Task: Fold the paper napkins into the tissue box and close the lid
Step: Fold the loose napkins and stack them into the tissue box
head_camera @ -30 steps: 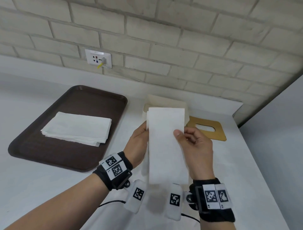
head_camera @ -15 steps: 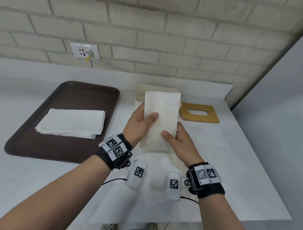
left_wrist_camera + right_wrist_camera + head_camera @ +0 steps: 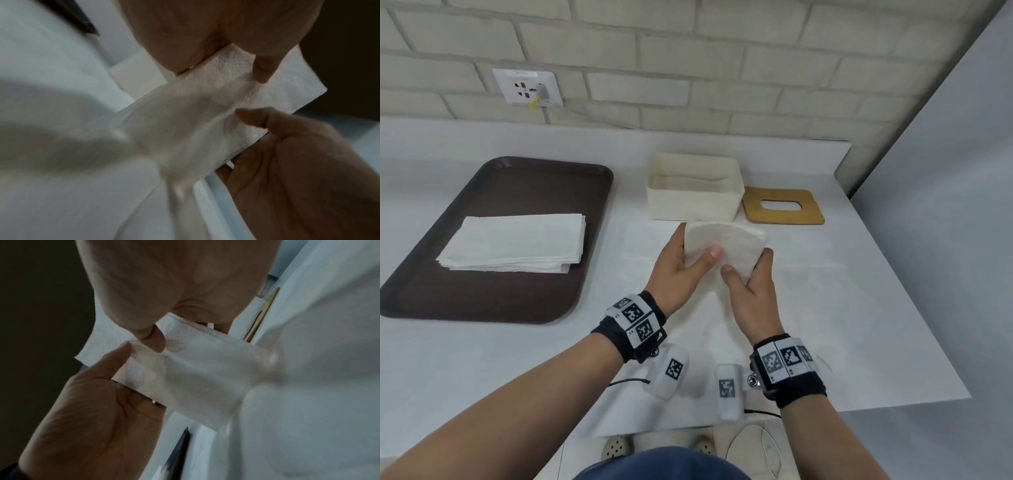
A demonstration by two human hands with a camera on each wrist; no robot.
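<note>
A white paper napkin (image 3: pixel 726 245) is bowed into a fold just in front of the open cream tissue box (image 3: pixel 695 192). My left hand (image 3: pixel 690 262) pinches its left side, thumb on top. My right hand (image 3: pixel 751 277) pinches its right side, thumb on the near face. The napkin's lower part hangs down between my wrists. In the left wrist view the napkin (image 3: pixel 195 113) runs between my left thumb and the right hand (image 3: pixel 292 162). The right wrist view shows the napkin (image 3: pixel 195 368) pinched the same way. The wooden lid (image 3: pixel 782 207) with its slot lies flat to the right of the box.
A brown tray (image 3: pixel 524 185) at the left holds a stack of white napkins (image 3: pixel 517 243). A brick wall with a socket (image 3: pixel 527 87) stands behind the white table. A grey wall closes the right side. The table edge runs near my forearms.
Both hands have brought the napkin down from in front of the box and closer to the table. The long flat strip is now bent over into a fold, with both thumbs on it.
</note>
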